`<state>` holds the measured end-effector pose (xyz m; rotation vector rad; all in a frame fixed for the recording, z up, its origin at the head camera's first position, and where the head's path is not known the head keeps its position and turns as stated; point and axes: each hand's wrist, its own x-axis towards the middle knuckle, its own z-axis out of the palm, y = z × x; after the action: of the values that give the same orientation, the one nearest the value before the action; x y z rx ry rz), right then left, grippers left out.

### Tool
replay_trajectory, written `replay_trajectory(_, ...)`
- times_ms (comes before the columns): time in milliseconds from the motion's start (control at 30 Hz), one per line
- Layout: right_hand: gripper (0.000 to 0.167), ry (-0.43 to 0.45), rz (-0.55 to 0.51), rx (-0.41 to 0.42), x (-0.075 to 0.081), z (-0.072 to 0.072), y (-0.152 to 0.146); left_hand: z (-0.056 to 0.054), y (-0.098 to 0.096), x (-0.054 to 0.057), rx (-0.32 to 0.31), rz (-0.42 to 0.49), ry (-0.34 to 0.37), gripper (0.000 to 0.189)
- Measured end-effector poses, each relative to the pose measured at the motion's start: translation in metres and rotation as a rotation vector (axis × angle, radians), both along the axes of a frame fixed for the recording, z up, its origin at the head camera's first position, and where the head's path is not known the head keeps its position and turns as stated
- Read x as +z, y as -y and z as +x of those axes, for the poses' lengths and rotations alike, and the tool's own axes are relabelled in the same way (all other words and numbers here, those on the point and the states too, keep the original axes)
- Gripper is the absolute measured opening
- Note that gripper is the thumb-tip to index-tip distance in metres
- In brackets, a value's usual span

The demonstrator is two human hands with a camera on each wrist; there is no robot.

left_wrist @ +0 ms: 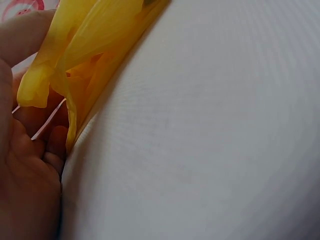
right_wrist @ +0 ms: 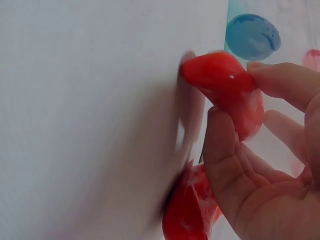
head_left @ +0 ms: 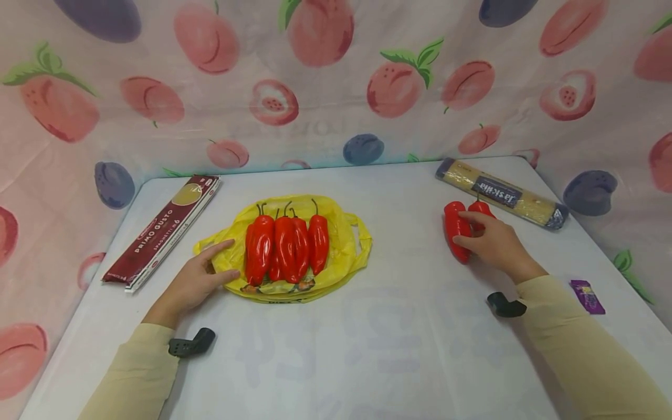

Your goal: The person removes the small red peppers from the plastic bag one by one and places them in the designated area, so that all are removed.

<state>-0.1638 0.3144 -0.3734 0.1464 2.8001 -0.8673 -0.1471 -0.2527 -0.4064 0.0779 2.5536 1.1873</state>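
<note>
My right hand pinches a red pepper between thumb and fingertips at the table's right side. In the right wrist view this pepper is tilted close over the white surface, its shadow beside it. A second red pepper lies next to it, partly behind the hand in the head view. My left hand rests at the left edge of a yellow plastic bag, thumb and index finger spread apart on it. Several red peppers lie side by side on the bag, stems pointing away from me.
A dark red spaghetti packet lies at the left. Toward the back right is a clear pasta packet, just behind the loose peppers. A small purple sachet lies near the right edge. A fruit-patterned cloth hangs behind the white table.
</note>
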Motion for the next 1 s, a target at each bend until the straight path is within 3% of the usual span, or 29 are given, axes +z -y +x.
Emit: replay_trajectory(1000, 0.08, 0.005, 0.03, -0.019, 0.0001, -0.0028, -0.0003, 0.0011, -0.0022, 0.0025, 0.01, -0.007, 0.005, 0.085)
